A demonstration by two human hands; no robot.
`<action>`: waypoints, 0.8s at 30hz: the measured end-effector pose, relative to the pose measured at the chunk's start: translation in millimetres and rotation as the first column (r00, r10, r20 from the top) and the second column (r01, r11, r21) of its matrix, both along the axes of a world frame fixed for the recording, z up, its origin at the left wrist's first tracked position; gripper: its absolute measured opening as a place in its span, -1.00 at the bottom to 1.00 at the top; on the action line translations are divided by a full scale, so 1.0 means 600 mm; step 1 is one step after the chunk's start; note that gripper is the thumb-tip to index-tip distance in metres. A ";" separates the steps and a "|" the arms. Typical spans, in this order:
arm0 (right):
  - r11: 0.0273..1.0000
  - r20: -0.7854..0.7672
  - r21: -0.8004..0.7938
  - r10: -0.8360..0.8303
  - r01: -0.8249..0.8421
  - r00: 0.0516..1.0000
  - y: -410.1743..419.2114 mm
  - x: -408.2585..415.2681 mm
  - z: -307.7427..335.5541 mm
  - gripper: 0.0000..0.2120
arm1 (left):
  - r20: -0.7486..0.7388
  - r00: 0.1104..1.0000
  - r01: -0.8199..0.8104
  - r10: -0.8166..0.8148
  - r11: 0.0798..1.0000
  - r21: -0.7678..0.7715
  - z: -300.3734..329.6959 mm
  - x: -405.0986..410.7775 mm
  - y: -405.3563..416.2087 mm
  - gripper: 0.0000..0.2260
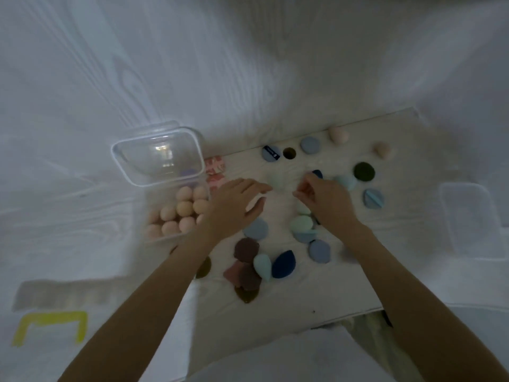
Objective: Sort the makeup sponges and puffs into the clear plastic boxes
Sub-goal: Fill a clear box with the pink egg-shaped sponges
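**Both hands reach over the scattered sponges and puffs**

The left hand (238, 201) hovers above the pale cloth (325, 288), its fingers relaxed and spread, holding nothing. Its fingertips point toward a pale mint sponge (276, 180) lying just beyond them. The right hand (321, 195) is beside it, fingers curled inward with the thumb near the fingertips; motion blur makes it impossible to tell whether anything is pinched there. A dark blue sponge (317, 173) shows just past its knuckles.

On the left of the cloth sits a clear plastic box (154, 238) packed with peach sponges (184, 208). A second clear box (157, 155) rests tilted across its far end, with a lilac piece dimly visible through it.

Loose items lie across the cloth: a blue puff with a dark strap (270, 153), a round blue puff (310, 145), two beige sponges (338, 135) at the far edge, a dark green puff (364, 171), and a folded blue puff (373, 198) to the right. Nearer the person are a mint sponge (301, 225), a grey-blue puff (256, 228), brown puffs (246, 249), a light teal sponge (262, 266) touching a navy teardrop sponge (283, 264), and another blue puff (319, 250).

A clear lid (468, 216) lies flat on the white worktop (82, 106), well to the right. A yellow tape mark (49, 326) sits at the near left.
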State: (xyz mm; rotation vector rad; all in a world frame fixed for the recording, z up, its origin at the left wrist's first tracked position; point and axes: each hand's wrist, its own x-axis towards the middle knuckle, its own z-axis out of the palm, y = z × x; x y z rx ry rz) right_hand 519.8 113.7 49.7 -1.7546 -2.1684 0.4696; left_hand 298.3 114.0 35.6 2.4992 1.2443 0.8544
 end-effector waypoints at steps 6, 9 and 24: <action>0.981 -0.019 0.033 -0.190 0.190 0.982 0.038 0.231 -0.034 -0.84 | -0.119 0.986 0.085 -0.120 0.959 -0.270 -0.047 0.204 0.138 -0.69; 0.962 0.017 -0.029 -0.272 0.272 0.962 0.074 0.304 -0.064 -0.74 | -0.204 0.978 -0.029 -0.054 0.921 -0.388 -0.068 0.284 0.202 -0.62; 0.961 0.142 -0.029 -0.270 0.276 0.952 0.183 0.362 -0.128 -0.82 | -0.522 0.853 -0.180 0.002 0.940 -0.291 -0.095 0.411 0.284 -0.66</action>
